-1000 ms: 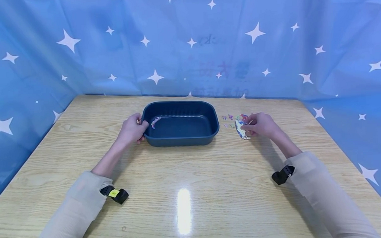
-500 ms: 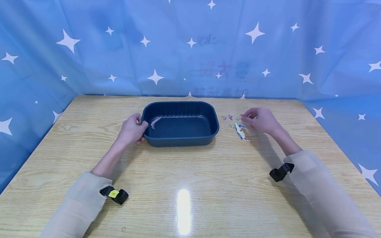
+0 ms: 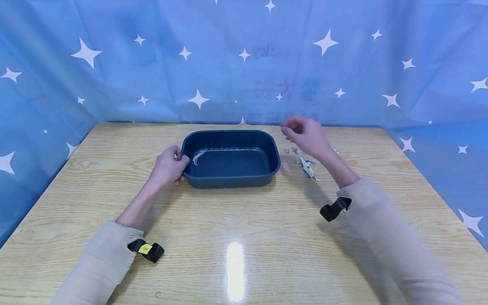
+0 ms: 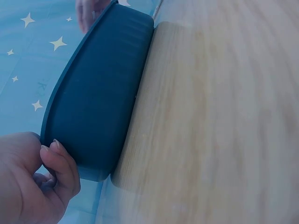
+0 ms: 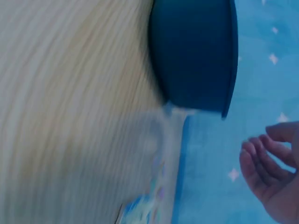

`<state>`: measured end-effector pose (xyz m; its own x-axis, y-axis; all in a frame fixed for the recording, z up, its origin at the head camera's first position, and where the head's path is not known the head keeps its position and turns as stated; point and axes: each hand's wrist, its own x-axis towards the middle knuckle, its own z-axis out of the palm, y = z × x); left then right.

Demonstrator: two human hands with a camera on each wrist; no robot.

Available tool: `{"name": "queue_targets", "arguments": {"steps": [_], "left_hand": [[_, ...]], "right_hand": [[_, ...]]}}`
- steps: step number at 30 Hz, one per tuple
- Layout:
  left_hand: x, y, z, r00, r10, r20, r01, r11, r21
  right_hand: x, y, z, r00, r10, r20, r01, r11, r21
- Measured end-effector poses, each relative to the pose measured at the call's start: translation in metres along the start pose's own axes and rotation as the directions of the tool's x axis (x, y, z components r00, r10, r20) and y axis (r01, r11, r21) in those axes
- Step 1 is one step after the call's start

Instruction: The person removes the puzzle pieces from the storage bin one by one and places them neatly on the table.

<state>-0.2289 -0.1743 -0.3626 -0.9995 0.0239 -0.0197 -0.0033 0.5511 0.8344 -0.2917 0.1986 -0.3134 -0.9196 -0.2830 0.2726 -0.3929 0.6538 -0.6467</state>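
My left hand (image 3: 169, 166) grips the left end of a dark blue rectangular tub (image 3: 232, 181), fingers curled at its rim in the left wrist view. Inside it, near that end, lies a thin pinkish-purple strip (image 3: 198, 157). My right hand (image 3: 305, 134) is raised beyond the tub's right end, its fingers bent and thumb near the index finger; I cannot tell whether a small piece is pinched there. Below it on the table lie a flat blue-and-white scrap (image 3: 308, 169), resembling torn wrapper, and several tiny colourful bits (image 3: 294, 150), some hidden behind the hand.
The wooden table (image 3: 190, 244) reaches back to a blue curtain (image 3: 232, 58) with white stars. A pale scrap (image 3: 337, 152) shows just right of my right wrist. Each wrist wears a black camera (image 3: 152, 252).
My right hand let go of the blue-and-white scrap, moved to the small bits behind it, then rose leftward towards the tub. My left hand and the tub stayed put.
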Motion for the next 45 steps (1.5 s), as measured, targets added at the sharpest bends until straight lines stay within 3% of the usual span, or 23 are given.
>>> {"name": "queue_targets", "arguments": {"steps": [9,12,21,26,33,41,45], "left_hand": [[0.000,-0.001,-0.001,1.000,-0.004,-0.001,0.004,1.000,-0.001],[0.000,-0.001,-0.001,1.000,-0.004,0.001,0.004,1.000,0.001],[0.000,0.000,-0.001,1.000,-0.009,-0.004,0.009,1.000,0.007],[0.001,-0.001,-0.001,1.000,-0.017,-0.001,0.017,1.000,0.003],[0.002,-0.001,0.000,1.000,-0.012,0.003,0.012,1.000,-0.005],[0.001,0.001,0.000,1.000,-0.014,0.008,0.014,1.000,-0.009],[0.001,0.000,0.000,1.000,-0.018,0.006,0.018,1.000,-0.010]], "right_hand": [[0.030,-0.042,0.048,0.979,-0.147,0.138,0.142,0.989,0.042],[0.039,-0.053,0.067,0.963,-0.185,0.196,0.176,0.982,0.063],[0.057,-0.077,0.119,0.900,-0.196,0.390,0.184,0.981,0.067],[0.066,-0.088,0.141,0.867,-0.181,0.465,0.210,0.978,-0.010],[0.073,-0.091,0.159,0.841,-0.145,0.521,0.230,0.968,-0.102],[0.071,-0.090,0.164,0.856,-0.056,0.514,0.158,0.975,-0.155],[0.069,-0.091,0.166,0.847,0.002,0.531,0.108,0.978,-0.177]]}}
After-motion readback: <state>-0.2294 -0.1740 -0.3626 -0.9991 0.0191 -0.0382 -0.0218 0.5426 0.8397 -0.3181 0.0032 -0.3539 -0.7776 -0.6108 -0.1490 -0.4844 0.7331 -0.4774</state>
